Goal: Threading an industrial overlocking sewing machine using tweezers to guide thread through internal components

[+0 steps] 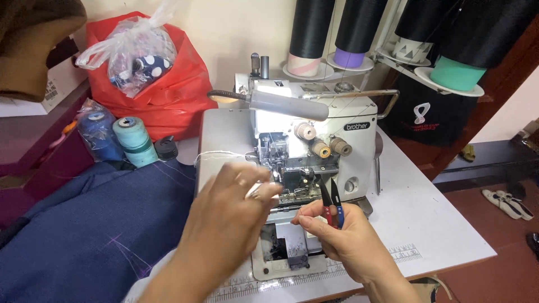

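A white overlock sewing machine point(314, 129) stands on a white table point(426, 224). My left hand point(227, 207) is raised in front of its needle area, fingers pinched on a thin white thread point(216, 157) that runs left across the machine bed. My right hand point(337, 233) is just below the presser foot and grips small thread snips point(331, 205) with red and blue handles, blades pointing up. Several large black thread cones point(359, 25) stand behind the machine.
Dark blue cloth point(95, 230) lies over the left side of the table. A teal thread spool point(135, 140) and a blue one stand beside a red plastic bag point(174, 84). White shoes point(508, 203) lie on the floor at right.
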